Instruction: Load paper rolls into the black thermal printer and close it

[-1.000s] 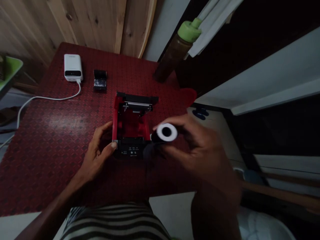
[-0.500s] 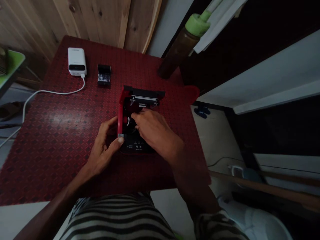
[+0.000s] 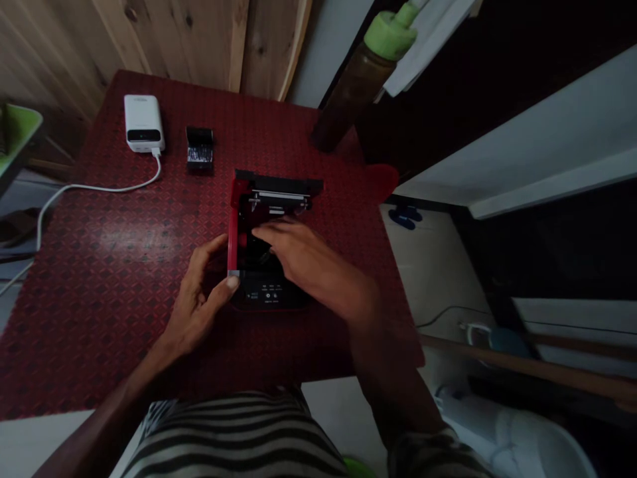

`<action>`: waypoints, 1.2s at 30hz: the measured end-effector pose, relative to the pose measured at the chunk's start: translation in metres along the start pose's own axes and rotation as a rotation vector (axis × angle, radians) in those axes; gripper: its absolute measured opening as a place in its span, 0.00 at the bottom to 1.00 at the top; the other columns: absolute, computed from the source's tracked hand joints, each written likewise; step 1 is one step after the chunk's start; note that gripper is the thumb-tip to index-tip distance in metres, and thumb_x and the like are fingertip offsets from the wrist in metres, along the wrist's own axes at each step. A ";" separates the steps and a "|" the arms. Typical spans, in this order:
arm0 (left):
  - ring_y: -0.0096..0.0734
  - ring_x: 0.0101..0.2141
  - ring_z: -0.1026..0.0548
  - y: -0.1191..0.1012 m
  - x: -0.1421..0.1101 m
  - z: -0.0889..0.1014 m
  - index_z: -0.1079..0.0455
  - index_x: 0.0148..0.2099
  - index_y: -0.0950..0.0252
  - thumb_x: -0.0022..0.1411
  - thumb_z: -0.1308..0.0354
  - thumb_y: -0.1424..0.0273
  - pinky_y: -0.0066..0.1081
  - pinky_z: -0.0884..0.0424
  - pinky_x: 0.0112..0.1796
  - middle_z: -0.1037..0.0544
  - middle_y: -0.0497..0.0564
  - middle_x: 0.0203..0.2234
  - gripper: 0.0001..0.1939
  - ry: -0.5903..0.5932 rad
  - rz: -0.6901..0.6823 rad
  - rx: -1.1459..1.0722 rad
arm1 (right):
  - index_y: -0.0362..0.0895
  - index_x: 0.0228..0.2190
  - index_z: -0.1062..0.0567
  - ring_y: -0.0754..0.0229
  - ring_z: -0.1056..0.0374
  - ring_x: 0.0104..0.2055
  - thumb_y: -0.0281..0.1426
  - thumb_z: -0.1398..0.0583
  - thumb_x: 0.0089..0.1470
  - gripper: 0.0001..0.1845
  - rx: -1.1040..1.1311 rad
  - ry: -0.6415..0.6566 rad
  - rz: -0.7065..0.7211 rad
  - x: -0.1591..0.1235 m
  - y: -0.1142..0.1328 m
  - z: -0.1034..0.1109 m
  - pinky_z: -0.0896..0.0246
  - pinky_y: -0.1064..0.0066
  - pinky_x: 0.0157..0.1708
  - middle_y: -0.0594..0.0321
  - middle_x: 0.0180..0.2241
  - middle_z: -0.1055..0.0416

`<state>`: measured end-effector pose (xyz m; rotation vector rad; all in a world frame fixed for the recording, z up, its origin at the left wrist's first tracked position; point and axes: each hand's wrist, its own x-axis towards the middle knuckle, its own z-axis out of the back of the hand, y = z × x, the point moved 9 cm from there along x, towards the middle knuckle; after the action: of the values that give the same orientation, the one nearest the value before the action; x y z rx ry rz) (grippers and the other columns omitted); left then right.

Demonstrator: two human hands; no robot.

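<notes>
Left hand (image 3: 202, 299) braces the open receipt printer (image 3: 266, 245), thumb pressed on its near-left corner. Right hand (image 3: 311, 262) reaches into the bay; grip hidden. Advise seating squarely.

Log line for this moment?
left hand: steadies open printer | right hand: fingers inside its bay | table: power bank

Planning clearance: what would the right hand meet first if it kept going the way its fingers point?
Probably the red inner left wall of the open printer; the right hand points left, though depth is unclear.
</notes>
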<state>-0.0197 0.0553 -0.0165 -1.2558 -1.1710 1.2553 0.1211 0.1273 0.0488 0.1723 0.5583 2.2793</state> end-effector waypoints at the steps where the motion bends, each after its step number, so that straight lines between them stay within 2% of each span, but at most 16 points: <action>1: 0.58 0.70 0.28 -0.001 0.000 0.000 0.33 0.74 0.57 0.74 0.36 0.50 0.60 0.32 0.69 0.27 0.61 0.71 0.34 0.000 -0.008 -0.002 | 0.46 0.53 0.18 0.56 0.21 0.57 0.11 0.45 0.67 0.26 0.048 -0.009 0.052 -0.005 0.005 0.005 0.27 0.61 0.61 0.59 0.53 0.16; 3: 0.58 0.69 0.27 -0.002 0.001 0.002 0.31 0.73 0.58 0.74 0.36 0.50 0.59 0.30 0.68 0.25 0.60 0.70 0.32 -0.005 -0.016 -0.008 | 0.49 0.52 0.16 0.56 0.21 0.56 0.13 0.44 0.68 0.25 0.113 -0.023 0.137 -0.014 0.014 0.012 0.26 0.59 0.61 0.62 0.51 0.15; 5: 0.59 0.68 0.25 -0.002 0.002 0.004 0.30 0.71 0.58 0.74 0.36 0.51 0.58 0.27 0.67 0.23 0.60 0.68 0.31 -0.019 -0.014 -0.010 | 0.50 0.48 0.15 0.55 0.21 0.52 0.15 0.41 0.70 0.21 0.134 -0.041 0.177 -0.021 0.019 0.016 0.24 0.58 0.56 0.62 0.46 0.15; 9: 0.60 0.65 0.23 -0.011 0.011 0.012 0.27 0.70 0.58 0.75 0.37 0.50 0.58 0.25 0.64 0.20 0.59 0.65 0.29 -0.112 -0.052 0.058 | 0.47 0.41 0.14 0.54 0.25 0.46 0.17 0.39 0.71 0.16 0.052 -0.187 0.149 -0.031 0.019 0.018 0.23 0.60 0.49 0.60 0.40 0.17; 13: 0.55 0.67 0.25 -0.046 0.042 0.013 0.30 0.73 0.54 0.76 0.37 0.47 0.56 0.29 0.67 0.26 0.58 0.70 0.32 -0.188 -0.270 0.179 | 0.46 0.42 0.13 0.52 0.27 0.47 0.19 0.40 0.72 0.16 -0.081 -0.415 0.090 -0.049 0.020 0.021 0.24 0.60 0.48 0.56 0.43 0.18; 16: 0.51 0.67 0.26 -0.074 0.069 0.006 0.30 0.73 0.56 0.74 0.38 0.41 0.50 0.31 0.68 0.27 0.55 0.69 0.36 -0.209 -0.436 0.247 | 0.48 0.44 0.13 0.52 0.27 0.44 0.21 0.41 0.74 0.17 -0.124 -0.505 0.039 -0.063 0.022 0.017 0.25 0.60 0.45 0.56 0.42 0.18; 18: 0.48 0.60 0.21 -0.079 0.083 0.001 0.22 0.65 0.59 0.77 0.41 0.43 0.47 0.28 0.64 0.19 0.53 0.56 0.29 -0.194 -0.396 0.269 | 0.48 0.46 0.13 0.52 0.27 0.43 0.21 0.41 0.74 0.17 -0.126 -0.556 0.021 -0.070 0.025 0.013 0.25 0.60 0.44 0.56 0.41 0.17; 20: 0.46 0.54 0.19 -0.083 0.082 0.000 0.18 0.53 0.59 0.79 0.42 0.46 0.47 0.26 0.61 0.17 0.52 0.47 0.24 -0.224 -0.374 0.254 | 0.47 0.47 0.13 0.53 0.26 0.42 0.21 0.41 0.74 0.17 -0.134 -0.609 0.011 -0.076 0.028 0.010 0.24 0.59 0.44 0.56 0.41 0.16; 22: 0.47 0.56 0.19 -0.085 0.071 0.002 0.17 0.45 0.58 0.79 0.40 0.49 0.49 0.26 0.62 0.17 0.53 0.47 0.20 -0.263 -0.383 0.238 | 0.48 0.48 0.13 0.53 0.25 0.41 0.20 0.41 0.74 0.17 -0.152 -0.656 0.009 -0.081 0.031 0.008 0.24 0.58 0.45 0.57 0.41 0.15; 25: 0.51 0.69 0.27 -0.076 0.047 0.003 0.16 0.46 0.57 0.75 0.33 0.55 0.51 0.32 0.70 0.20 0.54 0.59 0.12 -0.271 -0.362 0.246 | 0.50 0.49 0.14 0.53 0.23 0.43 0.19 0.40 0.73 0.19 -0.165 -0.700 0.031 -0.087 0.036 0.007 0.23 0.58 0.48 0.58 0.45 0.14; 26: 0.53 0.71 0.30 -0.067 0.041 0.004 0.17 0.51 0.56 0.73 0.31 0.55 0.52 0.33 0.71 0.23 0.54 0.65 0.13 -0.262 -0.322 0.230 | 0.50 0.49 0.14 0.53 0.23 0.44 0.19 0.40 0.72 0.18 -0.163 -0.711 0.038 -0.089 0.037 0.007 0.22 0.57 0.48 0.57 0.46 0.14; 27: 0.53 0.72 0.30 -0.057 0.036 0.005 0.19 0.59 0.55 0.71 0.30 0.55 0.52 0.32 0.71 0.25 0.55 0.68 0.18 -0.252 -0.279 0.192 | 0.49 0.49 0.14 0.52 0.23 0.44 0.19 0.39 0.72 0.18 -0.161 -0.720 0.041 -0.091 0.038 0.007 0.22 0.57 0.49 0.56 0.47 0.13; 28: 0.53 0.72 0.29 -0.046 0.032 0.005 0.23 0.66 0.54 0.70 0.29 0.55 0.52 0.31 0.71 0.26 0.56 0.70 0.25 -0.239 -0.234 0.146 | 0.49 0.48 0.14 0.52 0.23 0.44 0.19 0.39 0.71 0.17 -0.160 -0.731 0.040 -0.093 0.039 0.008 0.22 0.57 0.49 0.55 0.47 0.13; 30: 0.54 0.72 0.30 -0.026 0.026 0.004 0.30 0.73 0.54 0.69 0.28 0.55 0.52 0.30 0.70 0.28 0.58 0.72 0.34 -0.217 -0.152 0.082 | 0.50 0.48 0.14 0.51 0.22 0.46 0.19 0.37 0.70 0.16 -0.164 -0.746 0.025 -0.096 0.039 0.010 0.22 0.55 0.51 0.55 0.48 0.13; 34: 0.56 0.71 0.27 -0.004 0.023 -0.001 0.32 0.75 0.57 0.70 0.30 0.56 0.52 0.26 0.67 0.27 0.60 0.73 0.35 -0.163 -0.023 0.002 | 0.55 0.47 0.14 0.46 0.20 0.59 0.20 0.36 0.69 0.17 -0.138 -0.720 -0.020 -0.096 0.034 0.009 0.26 0.48 0.58 0.61 0.56 0.14; 36: 0.57 0.69 0.25 -0.002 0.023 -0.004 0.32 0.75 0.56 0.71 0.30 0.56 0.52 0.24 0.65 0.26 0.60 0.72 0.35 -0.125 0.016 -0.037 | 0.54 0.46 0.13 0.48 0.19 0.61 0.21 0.37 0.71 0.17 -0.075 -0.694 -0.020 -0.094 0.031 0.007 0.27 0.49 0.59 0.61 0.56 0.13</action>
<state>-0.0152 0.0785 -0.0159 -1.2303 -1.2814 1.3455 0.1683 0.0432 0.0734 0.8694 0.1065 2.0348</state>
